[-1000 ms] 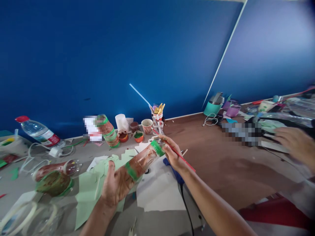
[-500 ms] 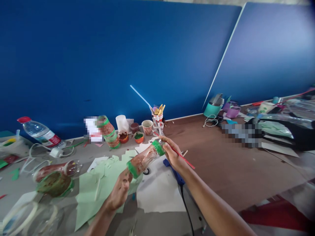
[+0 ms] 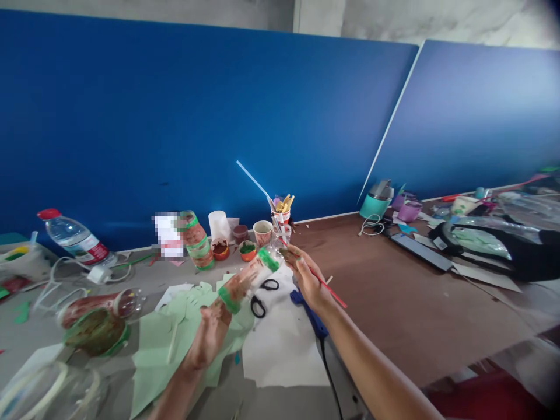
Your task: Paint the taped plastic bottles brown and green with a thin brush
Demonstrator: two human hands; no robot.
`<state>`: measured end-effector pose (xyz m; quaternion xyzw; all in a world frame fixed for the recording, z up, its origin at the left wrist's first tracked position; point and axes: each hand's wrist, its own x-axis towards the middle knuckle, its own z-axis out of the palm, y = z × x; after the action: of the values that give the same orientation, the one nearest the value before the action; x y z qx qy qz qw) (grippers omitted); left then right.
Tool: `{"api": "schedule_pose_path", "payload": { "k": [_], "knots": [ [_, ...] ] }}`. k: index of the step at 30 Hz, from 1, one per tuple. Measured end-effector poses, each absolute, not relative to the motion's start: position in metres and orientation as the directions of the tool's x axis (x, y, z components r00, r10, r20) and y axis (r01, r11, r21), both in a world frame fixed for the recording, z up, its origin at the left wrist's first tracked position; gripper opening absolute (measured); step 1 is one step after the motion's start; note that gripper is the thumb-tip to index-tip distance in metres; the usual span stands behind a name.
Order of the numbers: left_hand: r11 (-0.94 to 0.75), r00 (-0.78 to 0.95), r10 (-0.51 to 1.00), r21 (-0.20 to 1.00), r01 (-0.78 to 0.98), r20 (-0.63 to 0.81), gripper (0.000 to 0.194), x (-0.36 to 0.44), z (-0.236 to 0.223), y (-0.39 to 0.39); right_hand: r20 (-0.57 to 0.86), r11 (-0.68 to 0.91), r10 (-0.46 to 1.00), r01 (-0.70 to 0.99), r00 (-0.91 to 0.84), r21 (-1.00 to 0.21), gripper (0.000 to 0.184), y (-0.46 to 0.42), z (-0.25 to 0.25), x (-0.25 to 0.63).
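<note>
My left hand (image 3: 212,332) is wrapped round the lower end of a clear plastic bottle (image 3: 251,280), painted in brown patches with a green band near each end. The bottle tilts, its neck up and to the right. My right hand (image 3: 308,277) is closed on a thin red paintbrush (image 3: 335,293) close beside the bottle's neck; whether its tip touches the bottle I cannot tell. Below the bottle lie black-handled scissors (image 3: 259,307) on white paper (image 3: 284,356). A blue glue gun (image 3: 312,315) with a black cord rests under my right wrist.
Behind stand small paint cups (image 3: 247,251), a patterned paper cup (image 3: 262,233) and a painted bottle (image 3: 196,242). Green paper (image 3: 160,335) covers the table at left, near another painted bottle (image 3: 91,306) lying down. A water bottle (image 3: 79,239) leans further back.
My right hand has shifted slightly away from the bottle's neck. The bottle has moved a little left, baring more of the scissors' handles. The view has tilted up.
</note>
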<state>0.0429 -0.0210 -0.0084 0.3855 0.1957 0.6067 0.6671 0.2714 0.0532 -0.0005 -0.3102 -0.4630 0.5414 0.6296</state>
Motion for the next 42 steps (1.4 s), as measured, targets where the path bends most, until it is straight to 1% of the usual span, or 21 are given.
{"api": "schedule_pose_path", "payload": {
  "k": [3, 8, 11, 15, 17, 20, 22, 23, 25, 28, 30, 33, 37, 40, 42],
  "knots": [
    [-0.074, 0.048, 0.987, 0.691, -0.719, 0.155, 0.067, 0.038, -0.006, -0.013, 0.244, 0.221, 0.970, -0.475, 0.015, -0.851, 0.050, 0.055, 0.002, 0.269],
    [-0.043, -0.029, 0.999, 0.658, -0.752, 0.032, 0.077, 0.023, -0.008, -0.003, 0.199, 0.168, 0.980, -0.519, -0.003, -0.838, 0.046, 0.056, 0.003, 0.261],
    [0.002, -0.005, 1.000, 0.610, -0.793, -0.010, 0.077, 0.011, -0.015, 0.001, 0.191, 0.144, 0.981, -0.534, -0.032, -0.833, 0.047, 0.056, 0.004, 0.260],
    [0.073, 0.100, 0.995, 0.533, -0.843, 0.021, 0.075, 0.001, -0.023, 0.005, 0.159, 0.117, 0.987, -0.539, -0.033, -0.834, 0.048, 0.057, 0.006, 0.261],
    [0.071, 0.098, 0.995, 0.528, -0.846, 0.022, 0.075, 0.001, -0.023, 0.005, 0.132, 0.106, 0.991, -0.523, -0.013, -0.846, 0.048, 0.058, 0.007, 0.261],
    [0.057, 0.056, 0.998, 0.546, -0.836, -0.018, 0.076, 0.003, -0.021, 0.005, 0.093, 0.100, 0.995, -0.477, 0.039, -0.873, 0.047, 0.064, 0.009, 0.261],
    [0.056, 0.041, 0.998, 0.553, -0.831, -0.041, 0.075, 0.004, -0.019, 0.005, 0.078, 0.095, 0.995, -0.420, 0.058, -0.902, 0.047, 0.069, 0.011, 0.260],
    [0.057, 0.037, 0.998, 0.554, -0.831, -0.048, 0.074, 0.005, -0.019, 0.005, 0.084, 0.101, 0.994, -0.364, 0.063, -0.926, 0.047, 0.072, 0.013, 0.259],
    [0.052, 0.028, 0.998, 0.548, -0.835, -0.052, 0.072, 0.006, -0.020, 0.005, 0.120, 0.129, 0.991, -0.210, 0.056, -0.969, 0.045, 0.080, 0.016, 0.257],
    [0.013, 0.008, 1.000, 0.531, -0.847, -0.011, 0.068, 0.008, -0.022, 0.006, 0.182, 0.183, 0.983, -0.018, 0.020, -0.983, 0.037, 0.093, 0.022, 0.253],
    [-0.038, -0.031, 0.999, 0.535, -0.844, 0.024, 0.068, 0.010, -0.023, 0.007, 0.213, 0.214, 0.977, 0.046, -0.017, -0.976, 0.030, 0.102, 0.026, 0.249],
    [-0.093, -0.087, 0.996, 0.556, -0.826, 0.038, 0.070, 0.013, -0.023, 0.008, 0.253, 0.264, 0.964, 0.157, -0.087, -0.952, 0.023, 0.118, 0.031, 0.242],
    [-0.092, -0.094, 0.995, 0.559, -0.824, 0.025, 0.071, 0.010, -0.027, 0.010, 0.242, 0.283, 0.956, 0.311, -0.164, -0.907, 0.020, 0.139, 0.034, 0.230],
    [-0.071, -0.046, 0.997, 0.537, -0.841, 0.061, 0.070, 0.003, -0.035, 0.012, 0.213, 0.278, 0.957, 0.420, -0.194, -0.864, 0.022, 0.150, 0.037, 0.221],
    [-0.023, 0.052, 0.990, 0.511, -0.859, 0.132, 0.071, -0.003, -0.042, 0.013, 0.200, 0.278, 0.958, 0.483, -0.208, -0.830, 0.023, 0.155, 0.040, 0.216]
  ]
}}
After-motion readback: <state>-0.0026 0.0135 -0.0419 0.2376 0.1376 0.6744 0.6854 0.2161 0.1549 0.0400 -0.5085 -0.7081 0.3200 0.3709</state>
